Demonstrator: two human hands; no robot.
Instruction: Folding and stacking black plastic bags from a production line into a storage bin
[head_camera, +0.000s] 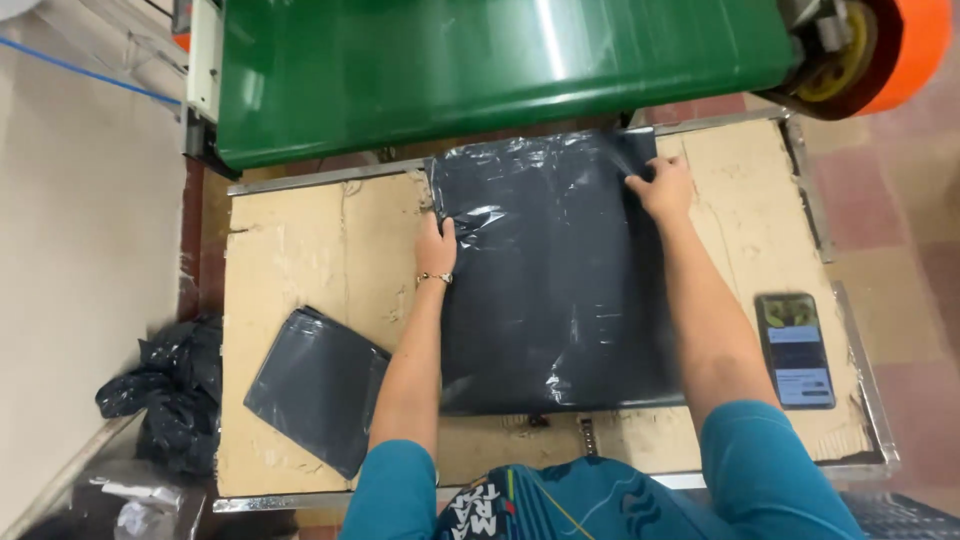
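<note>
A large dark grey plastic mailer bag (555, 280) lies flat on the worn cardboard-topped table (290, 260), its far end near a green conveyor belt (480, 70). My left hand (436, 250) presses on the bag's left edge, fingers closed on the fold. At the far right corner, my right hand (662, 187) grips the bag. A thin bracelet circles my left wrist.
A smaller stack of dark mailer bags (315, 385) lies at the table's near left. A phone (797, 350) with a lit screen rests at the right edge. Crumpled black plastic (165, 395) sits on the floor to the left. An orange tape roll (900, 50) hangs at the top right.
</note>
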